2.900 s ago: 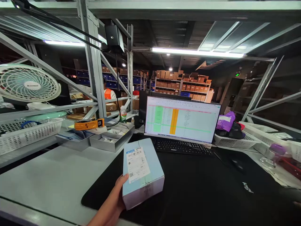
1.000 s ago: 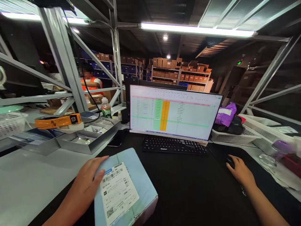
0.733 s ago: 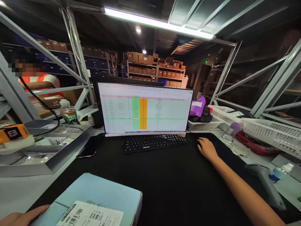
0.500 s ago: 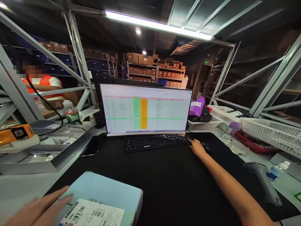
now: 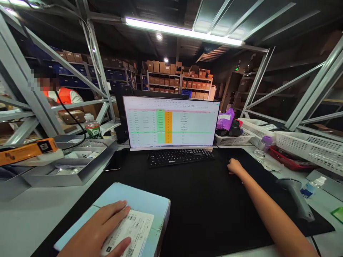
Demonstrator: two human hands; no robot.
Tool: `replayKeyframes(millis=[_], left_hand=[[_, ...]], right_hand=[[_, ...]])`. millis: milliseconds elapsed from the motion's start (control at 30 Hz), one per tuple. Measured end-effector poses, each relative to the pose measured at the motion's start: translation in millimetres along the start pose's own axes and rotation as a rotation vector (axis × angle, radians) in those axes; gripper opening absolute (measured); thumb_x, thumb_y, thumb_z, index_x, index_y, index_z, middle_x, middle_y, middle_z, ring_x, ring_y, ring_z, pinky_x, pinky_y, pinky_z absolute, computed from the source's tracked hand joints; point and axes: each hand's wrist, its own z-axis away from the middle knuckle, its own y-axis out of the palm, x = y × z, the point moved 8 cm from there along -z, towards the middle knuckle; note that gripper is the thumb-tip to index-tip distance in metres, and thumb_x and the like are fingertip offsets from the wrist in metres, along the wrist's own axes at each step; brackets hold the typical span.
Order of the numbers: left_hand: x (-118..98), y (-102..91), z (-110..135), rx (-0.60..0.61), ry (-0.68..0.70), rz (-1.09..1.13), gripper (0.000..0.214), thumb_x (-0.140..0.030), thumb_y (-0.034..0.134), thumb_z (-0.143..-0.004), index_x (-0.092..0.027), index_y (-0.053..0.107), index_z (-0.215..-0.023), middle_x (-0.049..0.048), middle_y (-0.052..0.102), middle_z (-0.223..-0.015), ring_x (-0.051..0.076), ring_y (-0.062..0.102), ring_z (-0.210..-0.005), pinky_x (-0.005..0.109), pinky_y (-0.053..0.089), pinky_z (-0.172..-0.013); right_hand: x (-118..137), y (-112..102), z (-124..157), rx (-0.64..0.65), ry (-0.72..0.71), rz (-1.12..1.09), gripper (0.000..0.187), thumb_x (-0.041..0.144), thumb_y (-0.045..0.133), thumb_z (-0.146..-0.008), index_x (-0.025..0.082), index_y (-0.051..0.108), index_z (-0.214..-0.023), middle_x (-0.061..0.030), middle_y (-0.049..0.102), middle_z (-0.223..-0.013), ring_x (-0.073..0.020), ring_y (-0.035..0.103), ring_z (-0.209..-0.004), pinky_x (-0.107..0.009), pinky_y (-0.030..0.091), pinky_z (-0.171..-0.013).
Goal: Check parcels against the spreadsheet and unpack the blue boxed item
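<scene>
A light blue cardboard box with a white printed label lies at the lower left of the black desk mat. My left hand rests flat on its top, fingers spread and partly over the label. My right hand is closed low on the mat, just right of the black keyboard; whatever is under its fingers is hidden. Behind the keyboard stands a monitor showing a spreadsheet with green and orange columns.
To the left are a phone, grey trays and a drink bottle. A barcode scanner, a spray bottle and white baskets stand on the right. A person in an orange vest is beyond the rack at left.
My left hand has come forward from the box's left side onto its top and label. The right hand has shifted right, away from the keyboard's end. The view has turned slightly left.
</scene>
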Motion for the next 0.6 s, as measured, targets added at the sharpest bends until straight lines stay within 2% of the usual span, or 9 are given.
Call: replayKeyframes(millis=[67,133,200,267,333,467,533,600], left_hand=[[-7,-8.1,-1,-0.046,-0.005,0.010,0.054,-0.054,0.061,-0.085,-0.034,0.062,-0.135,0.0038,0.067,-0.133,0.026,0.069,-0.108,0.033,0.061,-0.084],[-12,-13.9,0,-0.099,-0.032,0.018,0.047,-0.049,0.058,-0.088,-0.032,0.064,-0.132,0.0041,0.067,-0.129,0.024,0.068,-0.108,0.031,0.060,-0.083],[-15,-20.0,3,-0.181,-0.061,0.037,0.039,-0.041,0.055,-0.090,-0.028,0.067,-0.124,0.0053,0.069,-0.122,0.023,0.067,-0.107,0.031,0.058,-0.085],[-20,-28.1,5,-0.293,-0.074,0.070,0.030,-0.031,0.054,-0.090,-0.023,0.069,-0.114,0.0068,0.071,-0.113,0.023,0.067,-0.104,0.032,0.057,-0.088],[-26,-36.9,6,-0.404,-0.068,0.114,0.023,-0.021,0.053,-0.088,-0.020,0.069,-0.104,0.0076,0.072,-0.103,0.021,0.068,-0.098,0.032,0.056,-0.087],[-33,-47.9,8,-0.528,-0.078,0.179,0.017,-0.009,0.053,-0.085,-0.019,0.066,-0.089,0.0059,0.070,-0.086,0.018,0.067,-0.084,0.031,0.057,-0.080],[-35,-49.9,12,-0.565,-0.090,0.189,0.017,-0.007,0.053,-0.084,-0.019,0.065,-0.086,0.0051,0.070,-0.082,0.017,0.066,-0.080,0.031,0.056,-0.078],[-36,-49.1,17,-0.586,-0.101,0.187,0.018,-0.007,0.053,-0.085,-0.019,0.066,-0.085,0.0048,0.071,-0.081,0.017,0.067,-0.079,0.031,0.056,-0.078]], right_hand=[[5,-8,23,0.002,-0.029,-0.097,0.039,0.017,0.055,-0.086,0.003,0.056,-0.122,-0.0134,0.070,-0.083,-0.0149,0.063,-0.061,-0.026,0.047,-0.057],[17,-13,52,0.027,-0.091,-0.186,0.042,0.021,0.050,-0.088,0.009,0.051,-0.128,-0.0092,0.069,-0.086,-0.0112,0.058,-0.060,-0.023,0.044,-0.054],[40,-10,85,0.126,-0.173,-0.355,0.041,0.029,0.048,-0.089,0.015,0.050,-0.128,-0.0062,0.067,-0.090,-0.0090,0.052,-0.059,-0.022,0.040,-0.051],[71,-4,124,0.285,-0.260,-0.574,0.042,0.035,0.051,-0.086,0.018,0.052,-0.125,-0.0035,0.063,-0.090,-0.0079,0.045,-0.058,-0.021,0.034,-0.048],[104,1,163,0.418,-0.351,-0.667,0.045,0.036,0.055,-0.082,0.019,0.053,-0.123,-0.0012,0.058,-0.088,-0.0071,0.040,-0.058,-0.021,0.030,-0.049],[167,10,233,0.569,-0.597,-0.510,0.043,0.037,0.053,-0.086,0.019,0.053,-0.125,-0.0020,0.057,-0.095,-0.0076,0.042,-0.063,-0.023,0.035,-0.054],[193,13,259,0.562,-0.729,-0.384,0.035,0.035,0.047,-0.091,0.020,0.057,-0.121,-0.0019,0.059,-0.093,-0.0089,0.045,-0.067,-0.024,0.038,-0.058],[215,14,276,0.502,-0.834,-0.268,0.031,0.033,0.043,-0.095,0.020,0.061,-0.117,-0.0009,0.061,-0.086,-0.0106,0.050,-0.072,-0.025,0.041,-0.065]])
